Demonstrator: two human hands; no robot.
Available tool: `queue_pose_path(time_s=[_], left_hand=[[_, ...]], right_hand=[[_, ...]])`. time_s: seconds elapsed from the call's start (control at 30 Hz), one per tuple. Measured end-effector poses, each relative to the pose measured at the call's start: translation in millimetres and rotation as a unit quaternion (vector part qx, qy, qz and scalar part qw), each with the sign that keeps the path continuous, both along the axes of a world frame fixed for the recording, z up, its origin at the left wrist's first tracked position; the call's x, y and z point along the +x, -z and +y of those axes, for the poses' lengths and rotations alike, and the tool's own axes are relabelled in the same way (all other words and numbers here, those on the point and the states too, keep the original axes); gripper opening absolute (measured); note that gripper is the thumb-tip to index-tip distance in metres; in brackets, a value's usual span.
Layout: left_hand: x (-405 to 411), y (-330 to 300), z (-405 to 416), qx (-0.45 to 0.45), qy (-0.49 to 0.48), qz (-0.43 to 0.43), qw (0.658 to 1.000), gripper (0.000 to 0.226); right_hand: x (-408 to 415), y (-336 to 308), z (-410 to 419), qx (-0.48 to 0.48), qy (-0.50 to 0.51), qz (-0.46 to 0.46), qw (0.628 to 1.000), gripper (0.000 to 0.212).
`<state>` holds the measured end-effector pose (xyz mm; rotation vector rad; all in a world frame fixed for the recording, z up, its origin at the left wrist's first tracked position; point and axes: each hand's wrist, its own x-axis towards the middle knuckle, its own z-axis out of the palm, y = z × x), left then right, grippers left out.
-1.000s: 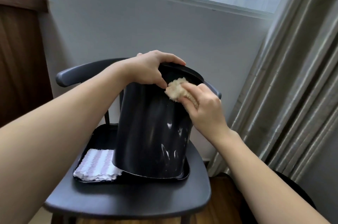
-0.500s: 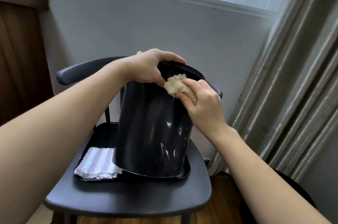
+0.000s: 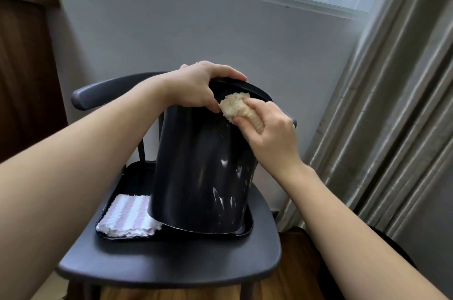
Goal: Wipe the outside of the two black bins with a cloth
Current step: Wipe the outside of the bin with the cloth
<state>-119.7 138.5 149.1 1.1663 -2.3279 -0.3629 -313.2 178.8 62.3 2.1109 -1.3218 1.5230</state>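
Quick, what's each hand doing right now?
Left hand: grips the black bin at its rim.
Right hand: holds the beige cloth against the bin.

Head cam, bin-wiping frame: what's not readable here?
- Second bin: none identifiable in the head view; the task names two.
- Far side of the black bin: hidden by its own body.
- Left hand fingertips: curled over the rim, out of sight.
- Beige cloth: partly covered by the right hand.
- Striped cloth on the tray: right edge hidden by the tilted bin.

Dark chair (image 3: 171, 265) on wooden floor (image 3: 291, 285), black tray (image 3: 248, 226) flat on its seat.
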Motion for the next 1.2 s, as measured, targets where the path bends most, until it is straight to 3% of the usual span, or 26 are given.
queue_pose_path(time_s=[0.3,0.5,0.73,0.83,1.0,1.2], left_hand=[[6,1,-3,0.028,-0.005,0.016,0.999,0.079],[6,1,0,0.017,0.003,0.012,1.000,0.077],[10,2,-5,0.034,-0.009,0.021,0.999,0.079],[9,2,-4,0.033,-0.011,0.022,0.999,0.079],[5,2,-3,0.018,-0.005,0.017,1.000,0.079],[3,1,-3,0.016,-0.019,0.016,1.000,0.079]], right_hand=[[-3,45,32,-0.018,-0.078,0.155,0.985,0.032],[3,-4,5,-0.014,0.005,0.067,0.998,0.036],[-1,41,33,-0.014,-0.080,0.183,0.980,0.030],[-2,33,26,-0.020,-0.070,0.177,0.982,0.029],[5,9,12,-0.019,-0.020,0.092,0.995,0.035],[-4,54,36,-0.029,-0.087,0.183,0.979,0.027]])
